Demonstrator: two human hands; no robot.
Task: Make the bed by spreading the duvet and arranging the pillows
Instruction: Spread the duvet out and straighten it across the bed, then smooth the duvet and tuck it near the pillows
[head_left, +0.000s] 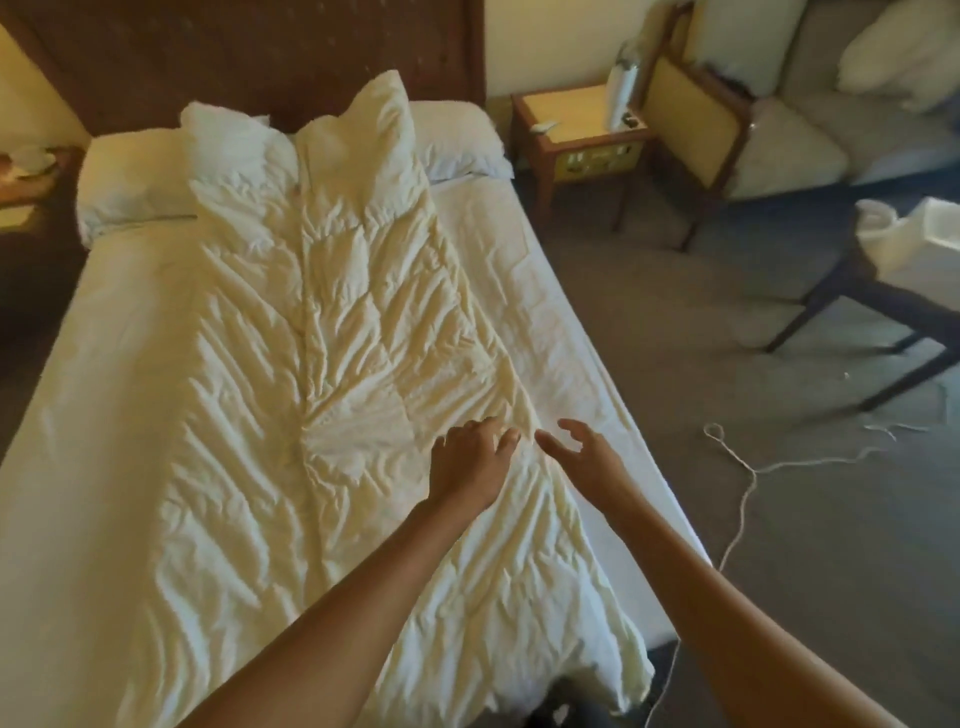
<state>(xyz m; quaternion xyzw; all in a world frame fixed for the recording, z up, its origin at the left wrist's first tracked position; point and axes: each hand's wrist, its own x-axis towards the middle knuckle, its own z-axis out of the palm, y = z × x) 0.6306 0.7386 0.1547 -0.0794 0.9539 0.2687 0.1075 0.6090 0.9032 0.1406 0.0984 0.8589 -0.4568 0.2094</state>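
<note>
A wrinkled cream duvet lies bunched lengthwise down the middle of the bed, leaving the white sheet bare on the right. Two white pillows rest at the headboard: the left pillow and the right pillow, both partly under the duvet's top end. My left hand rests on the duvet near its right edge, fingers loosely bent. My right hand hovers just beside that edge, fingers spread and relaxed, holding nothing.
A wooden nightstand stands right of the bed, with an armchair and a sofa holding another pillow beyond. A dark table stands at the right. A white cord trails over the carpet by the bed.
</note>
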